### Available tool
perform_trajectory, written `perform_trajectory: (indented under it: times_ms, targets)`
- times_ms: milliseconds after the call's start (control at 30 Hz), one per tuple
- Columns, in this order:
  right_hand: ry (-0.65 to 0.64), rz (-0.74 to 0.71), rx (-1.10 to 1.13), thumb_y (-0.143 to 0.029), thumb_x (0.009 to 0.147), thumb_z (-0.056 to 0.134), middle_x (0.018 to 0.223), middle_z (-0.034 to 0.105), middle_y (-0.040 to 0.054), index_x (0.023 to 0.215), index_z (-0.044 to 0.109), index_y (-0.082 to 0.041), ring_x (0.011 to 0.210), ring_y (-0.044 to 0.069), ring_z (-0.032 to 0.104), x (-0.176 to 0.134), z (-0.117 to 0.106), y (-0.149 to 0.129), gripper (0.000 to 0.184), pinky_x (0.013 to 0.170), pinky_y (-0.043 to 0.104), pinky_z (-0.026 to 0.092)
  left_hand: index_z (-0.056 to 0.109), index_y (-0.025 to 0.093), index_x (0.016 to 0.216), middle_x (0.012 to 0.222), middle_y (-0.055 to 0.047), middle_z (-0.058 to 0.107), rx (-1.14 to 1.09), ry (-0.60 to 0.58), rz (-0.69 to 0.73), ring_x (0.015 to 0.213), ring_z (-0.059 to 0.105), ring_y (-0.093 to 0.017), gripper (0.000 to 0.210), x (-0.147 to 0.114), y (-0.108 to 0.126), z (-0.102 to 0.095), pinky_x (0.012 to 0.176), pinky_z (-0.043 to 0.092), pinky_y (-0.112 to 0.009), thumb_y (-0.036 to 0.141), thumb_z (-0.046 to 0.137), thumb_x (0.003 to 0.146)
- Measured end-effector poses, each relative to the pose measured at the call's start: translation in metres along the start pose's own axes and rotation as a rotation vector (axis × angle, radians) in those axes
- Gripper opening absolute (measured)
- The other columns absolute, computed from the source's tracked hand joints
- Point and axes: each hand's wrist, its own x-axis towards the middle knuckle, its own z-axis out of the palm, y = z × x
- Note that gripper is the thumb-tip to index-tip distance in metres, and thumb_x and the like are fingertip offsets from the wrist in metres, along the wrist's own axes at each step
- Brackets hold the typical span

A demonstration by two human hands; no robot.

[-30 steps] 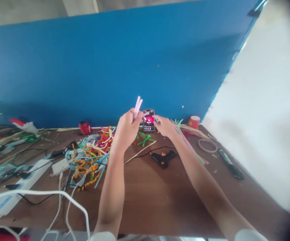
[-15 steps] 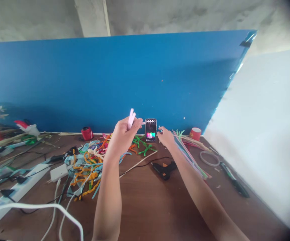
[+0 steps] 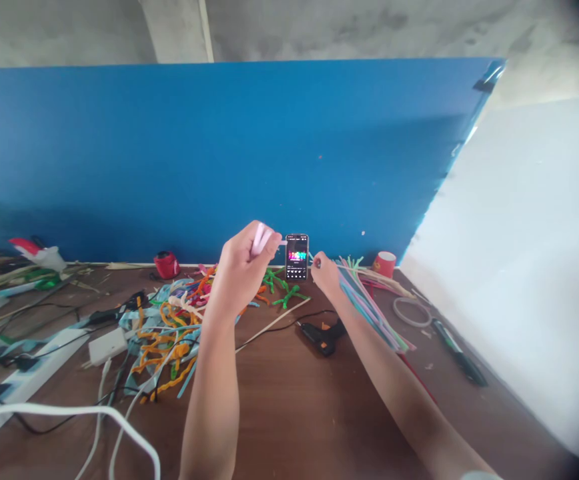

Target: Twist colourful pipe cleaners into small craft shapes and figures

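Observation:
My left hand [image 3: 242, 263] is raised left of the phone, its fingers closed around a pale pink pipe cleaner [image 3: 260, 239] that looks folded; a thin end sticks out toward the phone. The phone [image 3: 297, 257] stands upright with its screen lit, between my two hands. On its other side my right hand [image 3: 325, 275] is closed in a pinch; a slim pale tip shows at the fingertips, too small to name. Under my right wrist lie pastel pipe cleaners [image 3: 369, 313] in a bundle. Green twisted pipe cleaner pieces [image 3: 289, 293] lie in front of the phone.
A black glue gun [image 3: 322, 337] lies near my right forearm. Orange and other coloured twisted pieces [image 3: 169, 340] are heaped at left, beside a power strip [image 3: 34, 373] and a white cable [image 3: 94, 410]. A red cup [image 3: 384, 264], tape ring [image 3: 412, 312] and marker [image 3: 459, 353] are at right.
My left hand has turned a little, with the pink pipe cleaner now lower in its grip. My right hand's fingers have closed tighter. The phone's screen picture differs.

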Motion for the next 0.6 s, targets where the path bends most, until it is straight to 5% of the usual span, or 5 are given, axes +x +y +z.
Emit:
perform_trajectory:
  times_ms: [133, 600]
  targets:
    - [-0.076, -0.033, 0.03, -0.016, 0.083, 0.052, 0.1, 0.073, 0.0069, 0.092, 0.063, -0.019, 0.092, 0.02, 0.064, 0.002, 0.009, 0.005, 0.015, 0.076, 0.027, 0.04, 0.059, 0.019, 0.08, 0.066, 0.002, 0.047, -0.039, 0.008, -0.029, 0.061, 0.041, -0.011, 0.029, 0.001, 0.002, 0.003, 0.057, 0.032, -0.028, 0.043, 0.057, 0.096]
    - [-0.096, -0.022, 0.12, -0.02, 0.082, 0.054, 0.114, 0.072, 0.008, 0.115, 0.066, -0.019, 0.104, 0.021, 0.066, 0.015, 0.021, 0.02, 0.034, 0.09, 0.03, 0.047, 0.064, 0.02, 0.093, 0.077, 0.0, 0.065, -0.011, -0.052, -0.073, 0.065, 0.052, -0.011, 0.021, -0.001, -0.004, 0.01, 0.058, 0.037, -0.026, 0.041, 0.061, 0.094]
